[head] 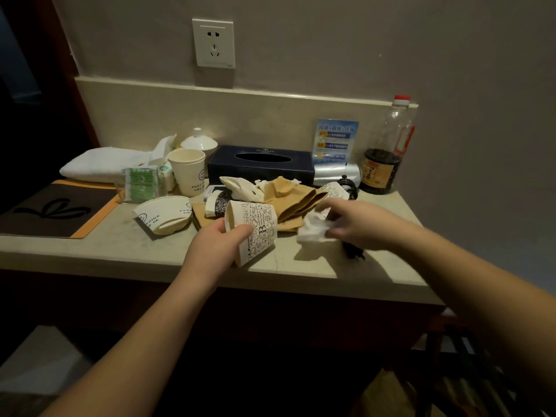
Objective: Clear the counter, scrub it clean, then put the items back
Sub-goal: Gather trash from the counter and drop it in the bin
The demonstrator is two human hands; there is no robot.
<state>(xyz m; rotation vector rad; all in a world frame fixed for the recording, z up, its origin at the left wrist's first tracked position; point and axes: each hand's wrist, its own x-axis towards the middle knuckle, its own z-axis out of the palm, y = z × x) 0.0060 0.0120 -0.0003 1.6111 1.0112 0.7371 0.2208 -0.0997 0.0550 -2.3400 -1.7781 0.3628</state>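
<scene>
left hand (215, 245) wrapped around a flattened printed paper cup (255, 233), lifted just off the counter (120, 245) front edge | right hand (355, 224) on a crumpled white tissue (313, 228), looks like it's pinching it but it's blurry | dark tissue box (260, 164) sits behind, squashed cup (164, 215) lying left

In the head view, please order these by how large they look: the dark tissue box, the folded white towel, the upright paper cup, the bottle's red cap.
1. dark tissue box and folded white towel: look alike, not ranked
2. upright paper cup
3. red cap
</scene>
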